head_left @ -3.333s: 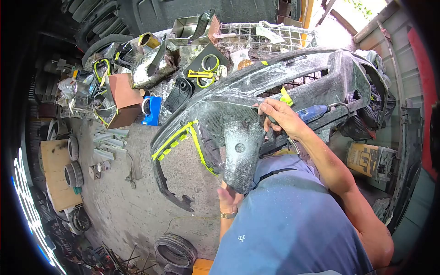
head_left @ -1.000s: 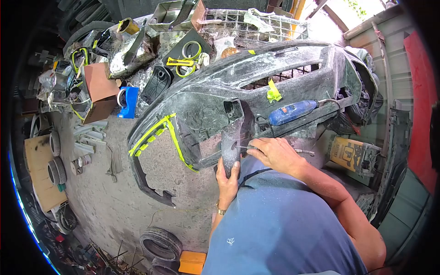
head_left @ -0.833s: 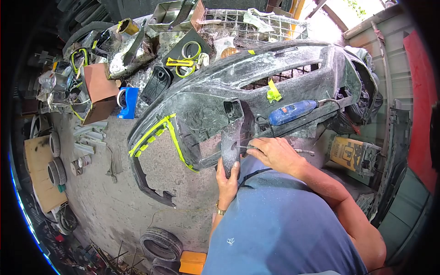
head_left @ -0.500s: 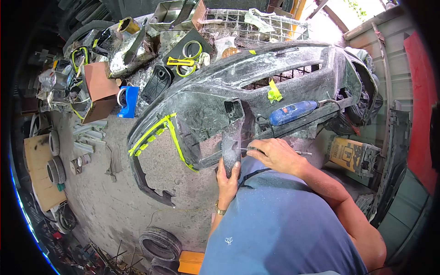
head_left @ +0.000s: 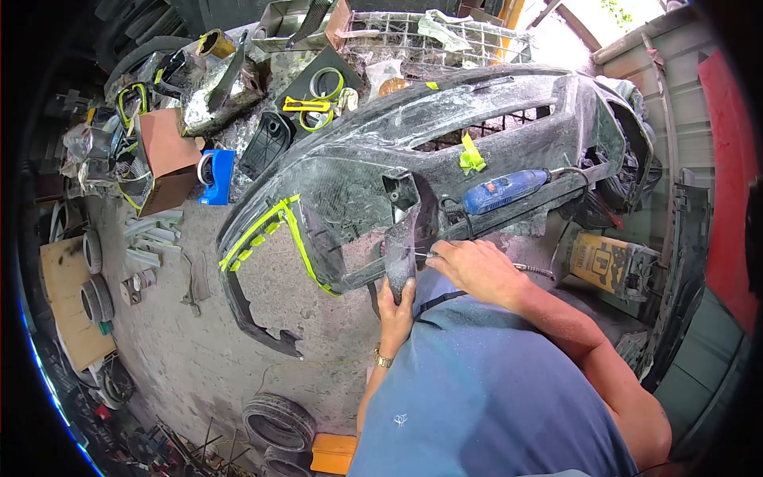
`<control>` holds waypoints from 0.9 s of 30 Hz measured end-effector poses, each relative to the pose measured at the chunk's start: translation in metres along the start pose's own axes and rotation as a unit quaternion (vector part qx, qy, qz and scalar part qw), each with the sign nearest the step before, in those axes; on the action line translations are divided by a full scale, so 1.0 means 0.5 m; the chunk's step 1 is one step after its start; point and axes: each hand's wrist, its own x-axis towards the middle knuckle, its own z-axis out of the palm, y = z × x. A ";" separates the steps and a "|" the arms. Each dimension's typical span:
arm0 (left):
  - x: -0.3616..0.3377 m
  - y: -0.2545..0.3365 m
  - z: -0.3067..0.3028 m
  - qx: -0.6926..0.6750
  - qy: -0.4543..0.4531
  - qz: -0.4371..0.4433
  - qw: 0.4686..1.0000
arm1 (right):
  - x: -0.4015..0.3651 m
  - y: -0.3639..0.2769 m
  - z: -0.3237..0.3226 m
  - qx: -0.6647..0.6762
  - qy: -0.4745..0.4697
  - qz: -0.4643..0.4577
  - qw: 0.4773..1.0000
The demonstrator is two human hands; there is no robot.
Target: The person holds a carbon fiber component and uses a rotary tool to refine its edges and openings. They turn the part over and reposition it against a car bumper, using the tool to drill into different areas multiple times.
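Observation:
My left hand [head_left: 395, 310] is wrapped round the lower end of a long, dusty dark plastic trim piece [head_left: 400, 246], thumb along its face. The piece stands roughly upright, with a hollow, box-like top end. From the right, my right hand [head_left: 474, 268] grips the handpiece of a flexible-shaft rotary tool, mostly hidden by the fingers. Its thin bit [head_left: 420, 254] points left, right at the trim piece's edge. The metal flexible shaft [head_left: 535, 271] shows behind my right wrist. The tool's blue motor body [head_left: 505, 192] lies on a large dusty car bumper [head_left: 358, 171] beyond my hands.
Yellow-green tape [head_left: 296, 230] edges the bumper's left opening. Behind it, a cluttered bench holds tape rolls [head_left: 326, 83], a yellow cutter [head_left: 307, 105] and a blue tape dispenser [head_left: 217, 176]. Tyres [head_left: 278, 424] lie on the floor at lower left; a yellow box [head_left: 598, 266] stands at right.
The view has shifted slightly. The trim piece has tilted a little, and more of the flexible shaft shows beside my right wrist. Both hands keep their grips.

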 end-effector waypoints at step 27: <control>0.002 -0.006 0.013 0.012 0.005 -0.002 1.000 | -0.007 0.004 0.021 0.045 0.011 0.010 0.999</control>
